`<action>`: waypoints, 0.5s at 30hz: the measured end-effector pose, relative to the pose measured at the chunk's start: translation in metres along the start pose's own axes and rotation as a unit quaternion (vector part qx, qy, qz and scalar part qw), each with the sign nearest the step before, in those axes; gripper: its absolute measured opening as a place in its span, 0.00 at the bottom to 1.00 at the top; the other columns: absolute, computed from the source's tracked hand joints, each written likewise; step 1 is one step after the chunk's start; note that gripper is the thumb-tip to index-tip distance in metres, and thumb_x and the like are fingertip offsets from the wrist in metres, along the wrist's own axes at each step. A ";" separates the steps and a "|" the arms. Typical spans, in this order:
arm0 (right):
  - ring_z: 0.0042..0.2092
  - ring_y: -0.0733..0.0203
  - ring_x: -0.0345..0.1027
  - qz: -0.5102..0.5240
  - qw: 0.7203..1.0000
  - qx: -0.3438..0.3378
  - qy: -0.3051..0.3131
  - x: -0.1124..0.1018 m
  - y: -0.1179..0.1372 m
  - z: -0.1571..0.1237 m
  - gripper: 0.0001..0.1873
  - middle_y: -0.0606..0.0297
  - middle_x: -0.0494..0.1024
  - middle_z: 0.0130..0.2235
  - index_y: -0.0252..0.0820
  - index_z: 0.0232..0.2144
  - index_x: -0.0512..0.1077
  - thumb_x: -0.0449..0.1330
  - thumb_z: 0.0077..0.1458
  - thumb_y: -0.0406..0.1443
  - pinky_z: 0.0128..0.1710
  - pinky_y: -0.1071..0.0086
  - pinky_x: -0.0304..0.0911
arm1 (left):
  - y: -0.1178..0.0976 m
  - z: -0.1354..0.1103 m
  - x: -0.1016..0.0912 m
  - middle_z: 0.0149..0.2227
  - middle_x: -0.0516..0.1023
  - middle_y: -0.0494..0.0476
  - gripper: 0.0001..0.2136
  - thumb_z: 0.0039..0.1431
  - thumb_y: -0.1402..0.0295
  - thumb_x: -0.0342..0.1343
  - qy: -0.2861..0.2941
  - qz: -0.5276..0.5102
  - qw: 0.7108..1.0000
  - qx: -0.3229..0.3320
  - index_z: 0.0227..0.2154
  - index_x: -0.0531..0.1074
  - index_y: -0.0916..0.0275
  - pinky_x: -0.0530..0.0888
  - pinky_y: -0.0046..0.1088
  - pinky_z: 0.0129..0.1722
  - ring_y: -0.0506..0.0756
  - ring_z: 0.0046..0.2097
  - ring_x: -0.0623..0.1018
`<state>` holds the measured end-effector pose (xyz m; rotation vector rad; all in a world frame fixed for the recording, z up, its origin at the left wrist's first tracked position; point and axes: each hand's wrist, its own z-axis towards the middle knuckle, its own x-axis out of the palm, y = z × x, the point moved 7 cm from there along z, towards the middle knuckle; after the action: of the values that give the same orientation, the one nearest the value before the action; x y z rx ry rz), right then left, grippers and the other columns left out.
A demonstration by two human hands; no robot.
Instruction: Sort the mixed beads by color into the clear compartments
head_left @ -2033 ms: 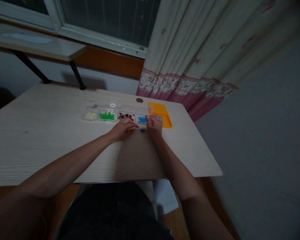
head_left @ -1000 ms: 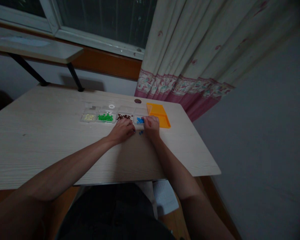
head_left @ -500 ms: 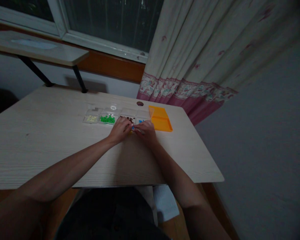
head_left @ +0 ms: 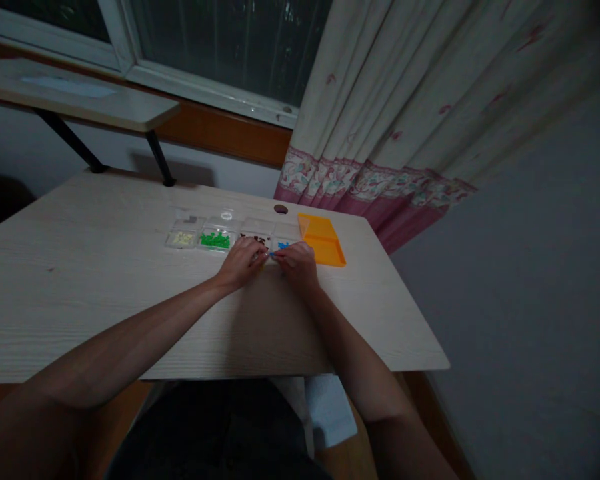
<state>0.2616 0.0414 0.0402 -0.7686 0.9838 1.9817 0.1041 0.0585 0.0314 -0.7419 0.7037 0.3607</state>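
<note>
My left hand (head_left: 241, 261) and my right hand (head_left: 296, 263) rest on the wooden table (head_left: 105, 280), their fingertips meeting just in front of a row of small clear trays. Both hands are curled in a pinch around something tiny; a speck of blue shows between them. The trays hold cream pieces (head_left: 182, 237), green pieces (head_left: 215, 240), dark brown pieces (head_left: 254, 237) and blue pieces (head_left: 283, 245). The blue tray is partly hidden by my right fingers.
An orange flat tray (head_left: 321, 248) lies right of the clear trays. A round cable hole (head_left: 281, 209) sits near the table's far edge. A curtain (head_left: 405, 120) hangs behind on the right, with a window and a shelf at the back left.
My right hand has moved left from the blue tray to meet my left hand. The loose blue bits on the table before the tray no longer show.
</note>
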 end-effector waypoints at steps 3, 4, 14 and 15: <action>0.45 0.56 0.66 -0.022 0.996 0.059 -0.062 -0.009 -0.023 0.001 0.09 0.62 0.80 0.39 0.46 0.36 0.79 0.60 0.59 0.41 0.50 0.62 0.55 | -0.002 0.000 -0.001 0.40 0.73 0.58 0.12 0.67 0.61 0.46 -0.001 -0.001 1.000 0.000 0.40 0.72 0.62 0.66 0.38 0.50 0.58 0.46 0.70; 0.45 0.56 0.66 -0.028 0.994 0.077 -0.072 -0.010 -0.030 0.001 0.09 0.62 0.80 0.39 0.45 0.36 0.79 0.60 0.59 0.40 0.50 0.62 0.55 | -0.003 0.000 -0.001 0.40 0.73 0.59 0.12 0.67 0.61 0.46 0.001 -0.001 1.000 0.002 0.40 0.72 0.62 0.66 0.38 0.50 0.58 0.46 0.70; 0.43 0.55 0.68 -0.029 0.997 0.069 -0.035 -0.028 -0.033 0.003 0.09 0.59 0.79 0.38 0.43 0.35 0.80 0.59 0.58 0.38 0.48 0.62 0.60 | -0.006 0.000 -0.001 0.40 0.73 0.59 0.08 0.64 0.66 0.50 0.007 0.000 1.000 0.012 0.41 0.72 0.62 0.67 0.38 0.49 0.58 0.45 0.70; 0.41 0.56 0.69 -0.011 0.998 0.061 0.005 -0.026 -0.032 0.003 0.08 0.60 0.80 0.36 0.44 0.34 0.80 0.60 0.57 0.37 0.46 0.63 0.62 | -0.007 0.000 -0.001 0.40 0.73 0.59 0.08 0.64 0.67 0.50 0.007 0.001 1.000 0.015 0.41 0.72 0.62 0.67 0.39 0.49 0.58 0.45 0.70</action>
<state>0.3017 0.0465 0.0502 -0.7183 1.0867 1.8823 0.1068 0.0538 0.0352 -0.7157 0.7214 0.3462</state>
